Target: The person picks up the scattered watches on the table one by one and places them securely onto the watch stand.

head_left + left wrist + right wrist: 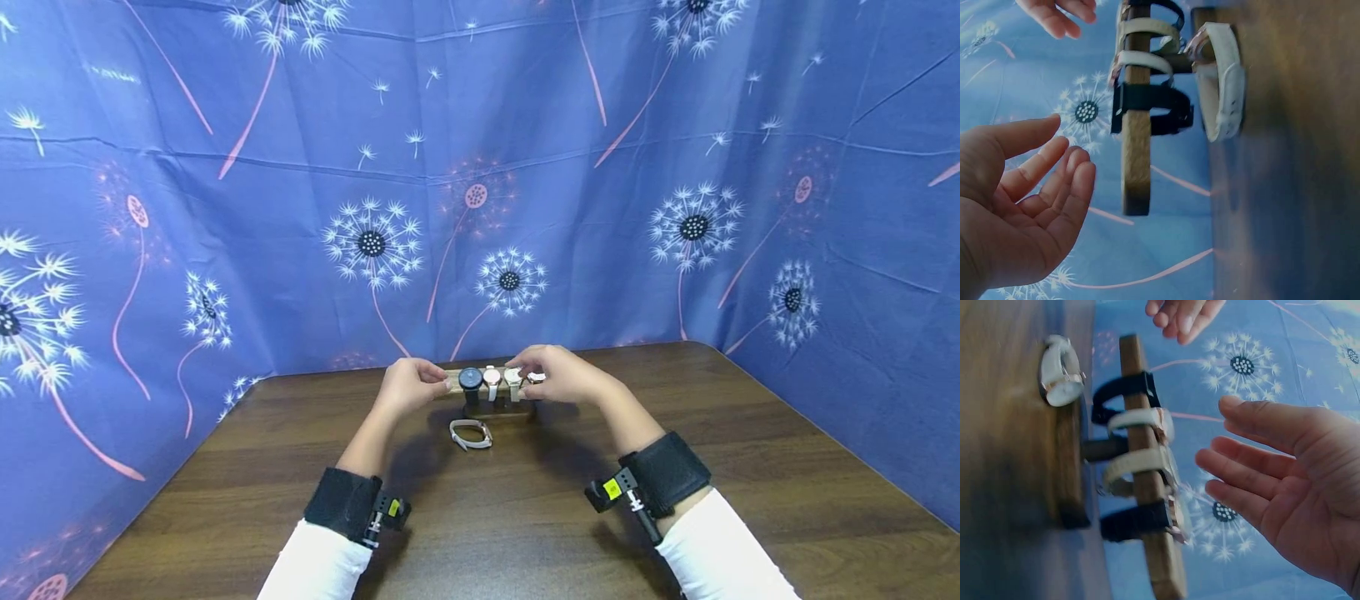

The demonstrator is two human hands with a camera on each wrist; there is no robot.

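Note:
A wooden watch stand [1137, 162] holds several watches side by side on its bar. From the left come a black watch [471, 380], a white-strapped one [492, 377], a beige-strapped one [513, 379] and a dark-strapped one [1138, 520] with a rose-gold case. My left hand [408, 387] hovers beside the bar's left end, fingers loosely bent and nothing in them. By the right-end watches, my right hand [562, 375] is likewise without a hold, its fingers apart from the bar in the right wrist view. In the head view it partly covers the last watch.
On the brown wooden table [495, 517], in front of the stand's base, lies a loose watch [472, 442] with a closed white strap. A blue cloth with dandelion prints [600, 208] hangs behind the table's back edge and along its sides.

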